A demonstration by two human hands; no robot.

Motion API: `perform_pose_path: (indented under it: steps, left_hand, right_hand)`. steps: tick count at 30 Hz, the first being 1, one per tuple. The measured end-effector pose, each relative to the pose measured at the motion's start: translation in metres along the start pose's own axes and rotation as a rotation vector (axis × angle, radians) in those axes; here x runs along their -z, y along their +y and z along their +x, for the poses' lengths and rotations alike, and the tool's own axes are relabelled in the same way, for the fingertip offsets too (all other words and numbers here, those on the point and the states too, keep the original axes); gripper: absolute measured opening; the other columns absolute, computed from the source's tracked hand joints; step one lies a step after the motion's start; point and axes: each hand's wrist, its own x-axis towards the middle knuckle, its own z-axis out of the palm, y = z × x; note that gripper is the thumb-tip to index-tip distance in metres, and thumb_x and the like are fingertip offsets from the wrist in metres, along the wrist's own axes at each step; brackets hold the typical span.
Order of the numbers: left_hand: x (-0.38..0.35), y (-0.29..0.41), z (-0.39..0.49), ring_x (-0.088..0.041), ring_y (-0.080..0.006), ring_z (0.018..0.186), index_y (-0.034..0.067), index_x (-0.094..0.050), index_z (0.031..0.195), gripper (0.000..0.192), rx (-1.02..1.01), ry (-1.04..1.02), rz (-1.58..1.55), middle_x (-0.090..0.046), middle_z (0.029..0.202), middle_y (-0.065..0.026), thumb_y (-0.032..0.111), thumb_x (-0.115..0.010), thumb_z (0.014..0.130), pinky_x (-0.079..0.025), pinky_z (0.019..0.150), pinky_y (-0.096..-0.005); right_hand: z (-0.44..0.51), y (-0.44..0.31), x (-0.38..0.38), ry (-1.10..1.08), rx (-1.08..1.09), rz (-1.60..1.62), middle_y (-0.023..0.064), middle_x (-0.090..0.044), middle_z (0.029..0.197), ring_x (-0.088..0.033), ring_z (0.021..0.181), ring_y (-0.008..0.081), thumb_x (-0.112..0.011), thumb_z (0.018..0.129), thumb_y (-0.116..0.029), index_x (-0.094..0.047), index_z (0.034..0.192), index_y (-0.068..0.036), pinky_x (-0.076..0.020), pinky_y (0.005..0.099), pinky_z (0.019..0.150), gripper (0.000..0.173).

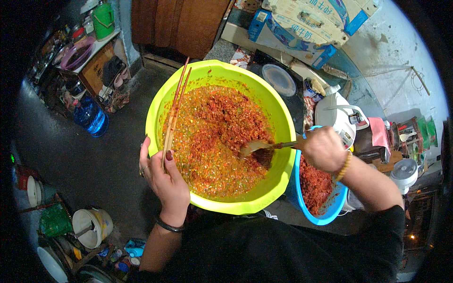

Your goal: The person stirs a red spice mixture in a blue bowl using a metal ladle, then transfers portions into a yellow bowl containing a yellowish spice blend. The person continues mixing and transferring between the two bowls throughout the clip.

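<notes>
A large yellow-green plastic basin stands before me, filled with a wet chopped mixture of orange, red and green bits. Darker red chopped paste lies over its upper and right part. My right hand grips the handle of a ladle or large spoon, whose head is partly sunk in the mix. At the basin's left rim, my left hand holds a pair of wooden chopsticks, their red-stained ends pointing up past the rim. A blue basin with more red paste sits under my right forearm.
Behind the basins are a round translucent lid, a white appliance with a handle and milk cartons' boxes. A blue-liquid bottle and a white bucket stand on the dark floor at left. A brown door is beyond.
</notes>
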Motion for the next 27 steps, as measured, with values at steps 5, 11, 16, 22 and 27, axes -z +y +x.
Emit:
perform_pose_path:
  steps: [5,11,16,22,27]
  left_hand:
    - [0.000,-0.002,0.001,-0.046,-0.0384,0.124,0.000,-0.055,0.097,0.012,-0.051,0.029,0.034,-0.045,0.140,-0.0245,0.011,-0.051,0.098,-0.034,0.103,-0.0477]
    - [0.002,-0.002,0.002,-0.046,-0.0376,0.124,0.002,-0.055,0.098,0.016,-0.060,0.009,0.026,-0.045,0.140,-0.0252,0.016,-0.049,0.100,-0.034,0.102,-0.0476]
    - [0.003,-0.005,0.002,-0.046,-0.0377,0.125,0.001,-0.055,0.099,0.014,-0.025,0.004,0.001,-0.043,0.142,-0.0252,0.014,-0.049,0.099,-0.034,0.102,-0.0482]
    - [0.000,-0.004,0.002,-0.045,-0.0394,0.126,0.000,-0.055,0.100,0.011,-0.017,0.028,-0.031,-0.043,0.141,-0.0255,0.010,-0.052,0.095,-0.034,0.104,-0.0492]
    - [0.001,-0.001,0.005,-0.044,-0.0382,0.127,-0.003,-0.058,0.097,0.013,0.031,0.018,0.028,-0.043,0.141,-0.0242,0.008,-0.053,0.094,-0.033,0.105,-0.0480]
  right_hand:
    - [0.078,-0.016,-0.045,0.060,-0.194,0.119,0.0116,-0.069,0.070,-0.070,0.067,0.0279,-0.063,0.076,-0.016,-0.069,0.067,-0.011,-0.0543,0.0421,0.056,0.012]
    - [0.083,-0.006,-0.006,0.139,-0.231,0.069,0.0118,-0.070,0.077,-0.070,0.070,0.0286,-0.059,0.082,-0.015,-0.070,0.074,-0.009,-0.0563,0.0412,0.059,0.015]
    - [0.018,0.004,0.042,0.256,-0.359,0.092,0.0145,-0.061,0.064,-0.064,0.060,0.0323,-0.057,0.093,-0.032,-0.063,0.077,-0.007,-0.0512,0.0453,0.052,0.030]
    - [0.082,0.009,0.010,0.122,-0.445,0.154,0.0164,-0.071,0.082,-0.071,0.076,0.0308,-0.057,0.084,-0.016,-0.072,0.079,-0.007,-0.0575,0.0429,0.066,0.018]
    - [0.144,-0.034,-0.018,0.045,-0.339,0.358,0.0183,-0.071,0.085,-0.071,0.081,0.0336,-0.057,0.086,-0.019,-0.072,0.082,-0.005,-0.0569,0.0442,0.072,0.021]
